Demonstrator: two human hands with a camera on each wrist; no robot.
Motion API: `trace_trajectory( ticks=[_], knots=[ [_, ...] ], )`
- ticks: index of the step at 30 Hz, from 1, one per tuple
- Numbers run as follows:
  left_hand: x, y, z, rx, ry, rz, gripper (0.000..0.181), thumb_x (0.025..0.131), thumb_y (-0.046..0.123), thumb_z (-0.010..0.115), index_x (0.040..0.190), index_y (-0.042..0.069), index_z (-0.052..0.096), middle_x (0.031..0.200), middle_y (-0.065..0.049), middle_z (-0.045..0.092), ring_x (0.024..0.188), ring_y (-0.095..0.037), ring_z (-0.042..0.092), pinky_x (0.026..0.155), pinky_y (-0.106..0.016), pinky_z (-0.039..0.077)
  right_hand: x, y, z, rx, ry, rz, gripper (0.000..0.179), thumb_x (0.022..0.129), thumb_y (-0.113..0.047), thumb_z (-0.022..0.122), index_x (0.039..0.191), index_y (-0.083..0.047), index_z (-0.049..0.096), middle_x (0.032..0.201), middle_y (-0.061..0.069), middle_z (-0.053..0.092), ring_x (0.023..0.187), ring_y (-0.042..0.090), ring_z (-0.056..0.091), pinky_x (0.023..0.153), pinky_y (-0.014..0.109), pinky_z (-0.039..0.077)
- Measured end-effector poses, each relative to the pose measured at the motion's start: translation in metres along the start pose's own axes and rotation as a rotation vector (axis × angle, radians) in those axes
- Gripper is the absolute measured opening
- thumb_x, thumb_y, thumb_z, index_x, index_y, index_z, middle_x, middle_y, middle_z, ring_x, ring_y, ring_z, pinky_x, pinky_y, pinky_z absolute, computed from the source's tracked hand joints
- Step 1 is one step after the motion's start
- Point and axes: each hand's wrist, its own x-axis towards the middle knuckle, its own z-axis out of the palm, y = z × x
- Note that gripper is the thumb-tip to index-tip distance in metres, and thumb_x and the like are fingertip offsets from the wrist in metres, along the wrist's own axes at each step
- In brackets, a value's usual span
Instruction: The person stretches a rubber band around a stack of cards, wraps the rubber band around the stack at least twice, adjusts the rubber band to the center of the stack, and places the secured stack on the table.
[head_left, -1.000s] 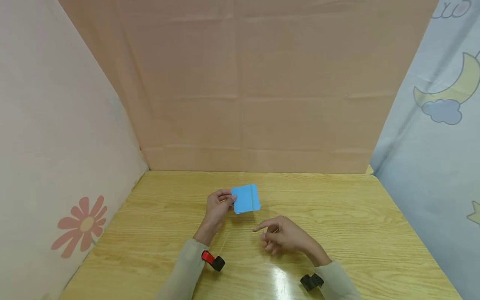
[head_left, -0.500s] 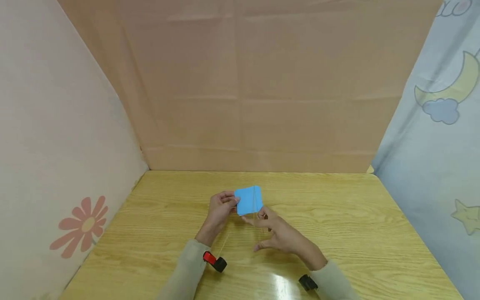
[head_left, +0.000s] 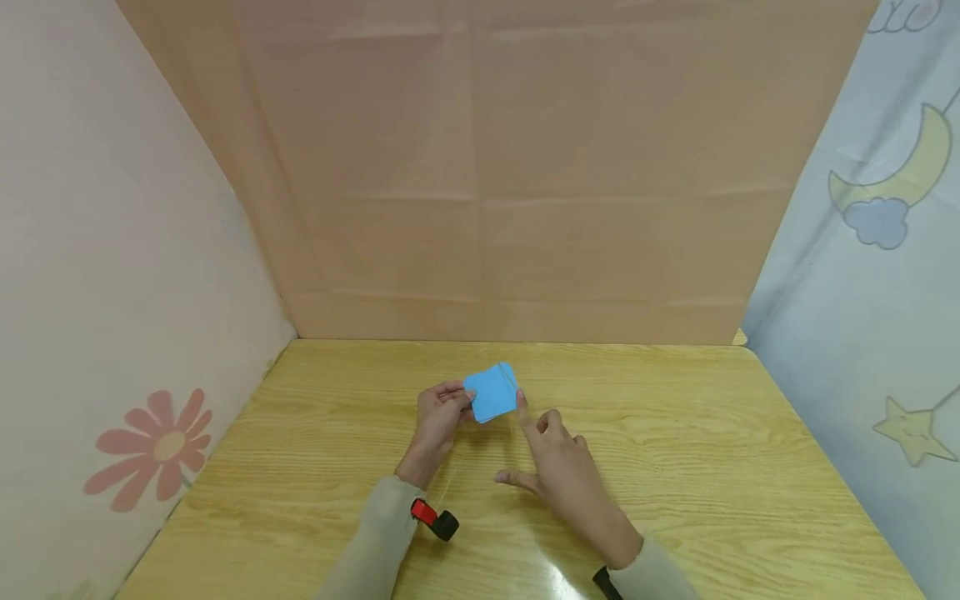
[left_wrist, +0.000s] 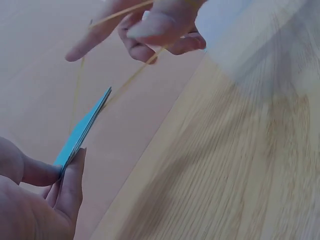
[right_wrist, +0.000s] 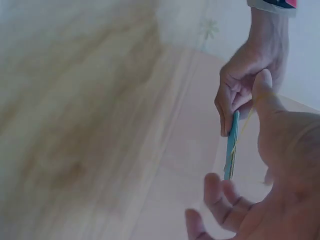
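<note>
My left hand (head_left: 437, 421) pinches a thin stack of blue square cards (head_left: 491, 393) by its left edge, thumb on top and fingers beneath, above the table. A thin yellowish rubber band (left_wrist: 132, 78) runs round the far part of the stack and stretches out to my right hand (head_left: 564, 467). Index finger and thumb of that hand are spread wide, the index tip by the cards' right edge in the head view. In the right wrist view the band passes from the thumb (right_wrist: 263, 90) to the stack (right_wrist: 231, 145). The other right fingers are partly bent.
Hands and cards are over a wood-grain table (head_left: 712, 450). A brown paper sheet (head_left: 480, 183) hangs behind it. Patterned cloths stand at the left (head_left: 112, 250) and right (head_left: 862, 308). A strap with a black camera (head_left: 445, 525) sits on the left wrist.
My right hand has moved up to the cards' right edge, its index finger and thumb spreading apart and drawing the band out. The left hand keeps its grip; the cards have tilted slightly.
</note>
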Motion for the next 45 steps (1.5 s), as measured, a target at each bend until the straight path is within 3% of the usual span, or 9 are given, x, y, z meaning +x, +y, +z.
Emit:
trace_trajectory(
  ticks=[5, 13, 17, 22, 27, 31, 33, 39, 45],
  knots=[
    [-0.001, -0.002, 0.003, -0.017, 0.064, 0.0, 0.023, 0.098, -0.004, 0.068, 0.119, -0.011, 0.063, 0.084, -0.003, 0.069, 0.073, -0.011, 0.068, 0.071, -0.031, 0.064, -0.001, -0.003, 0.004, 0.137, -0.058, 0.096, 0.122, 0.078, -0.065, 0.08, 0.169, -0.012, 0.019, 0.109, 0.013, 0.062, 0.064, 0.009, 0.049, 0.061, 0.027, 0.043],
    [-0.003, -0.001, 0.007, -0.027, 0.104, 0.008, 0.024, 0.097, -0.002, 0.07, 0.119, -0.01, 0.063, 0.09, -0.007, 0.071, 0.073, -0.013, 0.068, 0.07, -0.031, 0.063, 0.001, 0.004, -0.001, 0.804, -0.234, 0.285, 0.104, 0.097, -0.045, 0.076, 0.169, -0.005, 0.013, 0.107, 0.012, 0.062, 0.072, 0.015, 0.061, 0.056, 0.024, 0.051],
    [-0.004, -0.001, 0.009, -0.031, 0.113, 0.017, 0.023, 0.097, -0.003, 0.069, 0.118, -0.01, 0.062, 0.089, -0.006, 0.07, 0.072, -0.012, 0.067, 0.069, -0.03, 0.062, 0.006, 0.008, -0.002, 0.885, -0.228, 0.316, 0.09, 0.101, -0.043, 0.071, 0.165, 0.0, 0.025, 0.1, 0.012, 0.068, 0.072, 0.019, 0.068, 0.054, 0.023, 0.051],
    [-0.006, -0.003, 0.009, -0.049, 0.092, 0.036, 0.021, 0.097, -0.005, 0.068, 0.116, -0.01, 0.062, 0.085, -0.004, 0.069, 0.073, -0.012, 0.069, 0.069, -0.028, 0.064, 0.009, 0.012, -0.005, 1.043, -0.197, 0.441, 0.065, 0.105, -0.045, 0.064, 0.149, 0.002, 0.056, 0.099, 0.014, 0.069, 0.085, 0.022, 0.068, 0.076, 0.033, 0.065],
    [-0.008, -0.003, 0.009, -0.053, 0.036, 0.054, 0.021, 0.097, -0.005, 0.069, 0.117, -0.011, 0.063, 0.084, -0.002, 0.07, 0.075, -0.012, 0.071, 0.069, -0.027, 0.064, 0.012, 0.022, -0.008, 1.255, -0.216, 0.531, 0.062, 0.107, -0.051, 0.056, 0.119, 0.008, 0.07, 0.096, 0.007, 0.061, 0.089, 0.022, 0.062, 0.088, 0.043, 0.065],
    [-0.013, 0.0, 0.008, -0.021, -0.041, 0.043, 0.018, 0.097, -0.005, 0.069, 0.114, -0.008, 0.064, 0.084, -0.001, 0.068, 0.075, -0.012, 0.07, 0.07, -0.028, 0.064, 0.014, 0.035, -0.008, 1.342, -0.272, 0.541, 0.072, 0.106, -0.058, 0.054, 0.129, 0.01, 0.067, 0.088, 0.0, 0.059, 0.084, 0.017, 0.058, 0.087, 0.041, 0.063],
    [-0.015, 0.001, 0.006, -0.004, -0.086, 0.033, 0.016, 0.096, -0.004, 0.069, 0.112, -0.006, 0.064, 0.083, 0.0, 0.068, 0.074, -0.012, 0.07, 0.071, -0.03, 0.064, 0.015, 0.041, -0.008, 1.372, -0.308, 0.542, 0.07, 0.105, -0.059, 0.054, 0.12, 0.009, 0.069, 0.086, -0.002, 0.059, 0.083, 0.016, 0.058, 0.089, 0.041, 0.064],
    [-0.019, 0.002, 0.0, 0.049, -0.226, 0.035, 0.018, 0.098, -0.001, 0.07, 0.114, -0.003, 0.065, 0.086, 0.003, 0.07, 0.074, -0.011, 0.069, 0.072, -0.03, 0.064, 0.017, 0.052, -0.011, 1.434, -0.429, 0.473, 0.048, 0.105, -0.056, 0.056, 0.083, -0.014, 0.065, 0.075, -0.007, 0.054, 0.074, 0.012, 0.053, 0.09, 0.04, 0.06],
    [-0.023, 0.003, 0.0, 0.121, -0.332, 0.057, 0.025, 0.098, 0.0, 0.07, 0.121, -0.007, 0.064, 0.089, 0.003, 0.069, 0.077, -0.009, 0.07, 0.071, -0.028, 0.065, 0.021, 0.059, -0.014, 1.422, -0.501, 0.36, 0.052, 0.11, -0.044, 0.054, 0.065, -0.018, 0.045, 0.065, -0.006, 0.034, 0.067, 0.015, 0.036, 0.079, 0.034, 0.046]
  ],
)
